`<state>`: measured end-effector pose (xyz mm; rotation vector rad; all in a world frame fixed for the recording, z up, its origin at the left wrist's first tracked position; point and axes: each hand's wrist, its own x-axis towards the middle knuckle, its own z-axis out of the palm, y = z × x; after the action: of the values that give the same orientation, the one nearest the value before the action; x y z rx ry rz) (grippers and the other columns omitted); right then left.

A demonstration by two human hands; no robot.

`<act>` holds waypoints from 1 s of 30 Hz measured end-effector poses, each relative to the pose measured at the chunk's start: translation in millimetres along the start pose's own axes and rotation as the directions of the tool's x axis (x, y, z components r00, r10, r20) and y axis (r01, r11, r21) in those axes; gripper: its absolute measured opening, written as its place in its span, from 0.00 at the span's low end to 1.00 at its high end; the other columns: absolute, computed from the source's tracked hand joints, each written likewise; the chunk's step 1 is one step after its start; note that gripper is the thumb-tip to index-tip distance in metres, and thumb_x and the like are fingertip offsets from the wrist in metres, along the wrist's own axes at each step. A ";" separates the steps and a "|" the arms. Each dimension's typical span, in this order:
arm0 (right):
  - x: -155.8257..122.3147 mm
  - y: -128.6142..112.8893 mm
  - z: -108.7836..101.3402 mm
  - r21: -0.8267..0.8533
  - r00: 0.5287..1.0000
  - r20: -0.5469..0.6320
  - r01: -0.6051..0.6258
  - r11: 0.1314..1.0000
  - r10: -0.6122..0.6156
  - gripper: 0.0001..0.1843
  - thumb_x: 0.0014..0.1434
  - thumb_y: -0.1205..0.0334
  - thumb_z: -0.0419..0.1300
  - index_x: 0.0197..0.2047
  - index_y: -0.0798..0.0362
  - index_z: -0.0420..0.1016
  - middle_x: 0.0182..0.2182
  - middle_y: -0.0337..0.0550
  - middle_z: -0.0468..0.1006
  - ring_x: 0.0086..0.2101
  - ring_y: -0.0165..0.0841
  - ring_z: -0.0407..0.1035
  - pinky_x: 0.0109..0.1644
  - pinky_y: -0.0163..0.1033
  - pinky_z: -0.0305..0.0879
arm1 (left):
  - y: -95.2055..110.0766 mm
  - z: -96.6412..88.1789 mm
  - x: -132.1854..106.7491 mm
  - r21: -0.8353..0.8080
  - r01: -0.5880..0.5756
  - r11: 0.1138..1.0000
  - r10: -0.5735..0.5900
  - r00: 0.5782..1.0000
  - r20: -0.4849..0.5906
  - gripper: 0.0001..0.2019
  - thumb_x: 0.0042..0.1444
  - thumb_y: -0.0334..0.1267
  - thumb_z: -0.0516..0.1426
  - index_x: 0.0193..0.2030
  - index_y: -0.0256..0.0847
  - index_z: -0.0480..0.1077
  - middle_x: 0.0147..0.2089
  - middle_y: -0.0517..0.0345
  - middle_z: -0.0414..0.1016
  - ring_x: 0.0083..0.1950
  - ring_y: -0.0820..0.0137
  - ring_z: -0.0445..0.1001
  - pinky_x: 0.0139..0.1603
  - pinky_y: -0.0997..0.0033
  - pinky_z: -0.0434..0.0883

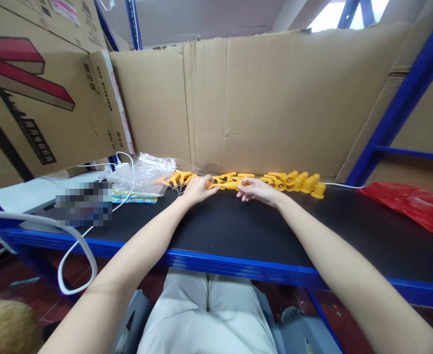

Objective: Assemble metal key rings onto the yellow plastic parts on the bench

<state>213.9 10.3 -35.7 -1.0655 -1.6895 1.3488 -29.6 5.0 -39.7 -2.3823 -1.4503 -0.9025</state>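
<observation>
A slender yellow piece (228, 185) lies level near the middle of the frame, between the left hand (198, 189) and the right hand (258, 190). It is a bright, warm yellow, plastic-looking and smooth, with a straight, rod-like stretch showing between the hands; its finer detail is too small to read. The left fingers and thumb grip its left end, beside a rounded part, while the right thumb and fingertips pinch its right end, the other fingers of that hand loosely curled.

Just behind it, in the same colour, runs a row of yellow parts (236, 175) with slim, straight bodies. Right of centre stand yellow cups (307, 184), clustered together, with round flared rims and narrower bodies. Left of centre lie orange-yellow branched parts (182, 177), with dark, coiled-looking metal bits (180, 190) beneath them. All rest along the far edge of the black tabletop (234, 226).
</observation>
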 end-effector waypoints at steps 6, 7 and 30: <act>-1.3 -3.3 3.6 -0.016 1.000 -0.010 -0.028 0.999 0.028 0.13 0.59 0.54 0.56 0.33 0.57 0.67 0.26 0.46 0.77 0.21 0.26 0.69 0.26 0.30 0.66 | 0.2 1.8 -0.2 -0.013 -0.026 1.000 0.026 0.999 -0.024 0.19 0.52 0.55 0.53 0.40 0.41 0.69 0.25 0.58 0.71 0.27 0.69 0.70 0.28 0.75 0.58; -1.5 -3.7 4.4 -0.017 0.999 -0.018 -0.032 0.999 0.032 0.14 0.59 0.53 0.56 0.33 0.57 0.67 0.25 0.46 0.77 0.21 0.26 0.69 0.25 0.30 0.65 | 0.1 2.0 -0.2 -0.016 -0.025 1.000 0.025 0.999 -0.025 0.19 0.52 0.55 0.54 0.40 0.41 0.69 0.24 0.58 0.71 0.27 0.69 0.70 0.28 0.75 0.58; -0.3 -3.5 8.8 0.047 0.996 -0.051 -0.068 0.997 0.070 0.14 0.58 0.53 0.56 0.35 0.57 0.69 0.28 0.47 0.78 0.23 0.27 0.70 0.27 0.30 0.67 | -0.6 0.5 1.1 -0.017 -0.013 1.000 0.013 1.000 -0.001 0.19 0.51 0.55 0.54 0.40 0.41 0.70 0.25 0.59 0.71 0.27 0.69 0.70 0.27 0.75 0.58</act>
<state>205.4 6.2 -34.0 -1.1329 -1.5898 1.3837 -29.5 6.4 -39.6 -2.4001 -1.4309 -0.9162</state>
